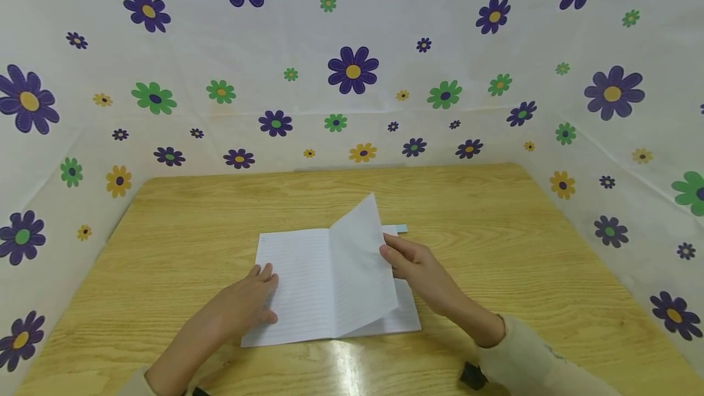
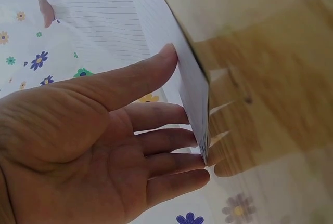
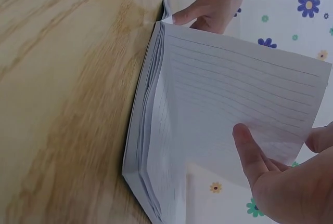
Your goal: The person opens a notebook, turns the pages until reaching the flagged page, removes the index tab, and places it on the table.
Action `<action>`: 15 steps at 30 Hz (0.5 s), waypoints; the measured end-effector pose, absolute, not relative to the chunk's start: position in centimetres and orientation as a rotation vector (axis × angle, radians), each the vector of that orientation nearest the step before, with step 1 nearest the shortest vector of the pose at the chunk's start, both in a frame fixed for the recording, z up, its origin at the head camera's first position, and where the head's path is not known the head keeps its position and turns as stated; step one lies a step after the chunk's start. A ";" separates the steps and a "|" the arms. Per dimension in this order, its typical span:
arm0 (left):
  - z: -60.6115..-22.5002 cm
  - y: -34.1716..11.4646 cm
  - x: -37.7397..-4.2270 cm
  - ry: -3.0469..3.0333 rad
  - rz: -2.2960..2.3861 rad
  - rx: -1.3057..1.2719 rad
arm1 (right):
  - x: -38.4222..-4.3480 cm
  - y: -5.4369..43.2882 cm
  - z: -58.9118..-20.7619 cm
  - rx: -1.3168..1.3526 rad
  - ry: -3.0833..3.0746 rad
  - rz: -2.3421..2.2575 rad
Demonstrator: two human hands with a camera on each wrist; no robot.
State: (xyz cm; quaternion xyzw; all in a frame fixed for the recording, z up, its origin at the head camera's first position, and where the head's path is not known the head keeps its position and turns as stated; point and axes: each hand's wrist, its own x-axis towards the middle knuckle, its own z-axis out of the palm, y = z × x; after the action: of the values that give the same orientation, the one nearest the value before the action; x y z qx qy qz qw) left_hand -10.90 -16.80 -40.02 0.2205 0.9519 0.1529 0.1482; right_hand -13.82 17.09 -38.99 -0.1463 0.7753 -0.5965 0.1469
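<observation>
No readable text anywhere — the notebook (image 1: 308, 286) pages show ruled lines only — no writing.

A small screened-off recording booth is suggested rather than a lived-in room: a light wooden table (image 1: 495, 249) is enclosed on three sides by white sheeting (image 1: 308, 35) printed with purple, green and yellow flowers.
</observation>
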 end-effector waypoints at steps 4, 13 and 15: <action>-40.1 -16.8 -10.9 2.735 0.439 0.634 | -13.9 16.7 -39.0 -0.423 2.215 -1.737; -40.1 -16.9 -10.8 2.728 0.459 0.625 | -13.8 15.6 -38.8 -0.434 2.197 -1.783; -40.2 -16.9 -10.9 2.728 0.463 0.623 | -13.8 15.4 -38.7 -0.447 2.167 -1.816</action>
State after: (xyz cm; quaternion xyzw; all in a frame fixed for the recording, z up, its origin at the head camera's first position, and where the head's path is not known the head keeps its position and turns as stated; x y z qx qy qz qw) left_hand -10.86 -16.91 -40.20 0.2172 0.9506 0.1613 0.1521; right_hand -13.77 15.41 -38.71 -0.1546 0.7496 -0.6284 0.1393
